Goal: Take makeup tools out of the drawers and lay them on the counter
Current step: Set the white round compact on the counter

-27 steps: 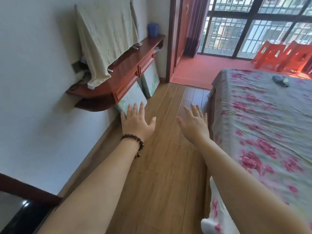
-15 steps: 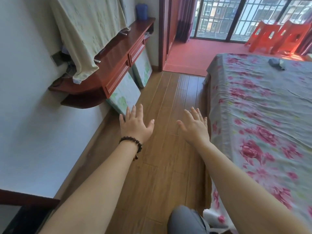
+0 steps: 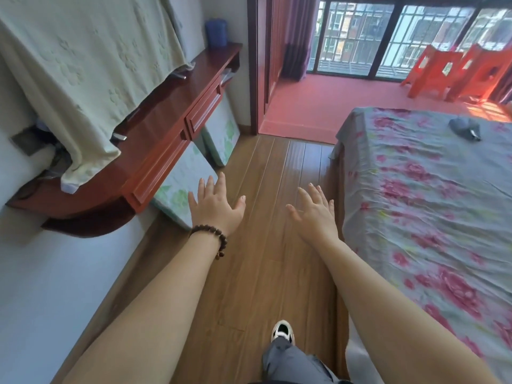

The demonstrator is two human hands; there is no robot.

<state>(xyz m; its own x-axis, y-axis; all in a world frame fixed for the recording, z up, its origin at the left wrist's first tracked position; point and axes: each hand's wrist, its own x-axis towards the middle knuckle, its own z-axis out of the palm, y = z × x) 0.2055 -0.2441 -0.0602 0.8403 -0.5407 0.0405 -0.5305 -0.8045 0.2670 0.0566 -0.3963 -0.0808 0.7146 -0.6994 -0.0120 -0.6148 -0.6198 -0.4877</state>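
Note:
A red-brown wall-mounted counter (image 3: 166, 106) runs along the left wall, with two closed drawers: a near drawer (image 3: 158, 170) and a far drawer (image 3: 203, 108). My left hand (image 3: 214, 206), with a dark bead bracelet on the wrist, is stretched forward, fingers spread and empty, just right of the near drawer's front. My right hand (image 3: 315, 212) is also held out, open and empty, over the wooden floor. No makeup tools are visible.
A pale green cloth (image 3: 83, 65) drapes over something on the counter; a blue cup (image 3: 217, 31) stands at its far end. Flat panels (image 3: 182, 187) lean under the counter. A bed with a floral cover (image 3: 429, 203) fills the right. My shoe (image 3: 282, 329) steps on the floor.
The view has moved forward along the floor toward the counter. The counter and drawers look larger and nearer. My leg and shoe have come into view. Both hands stay open.

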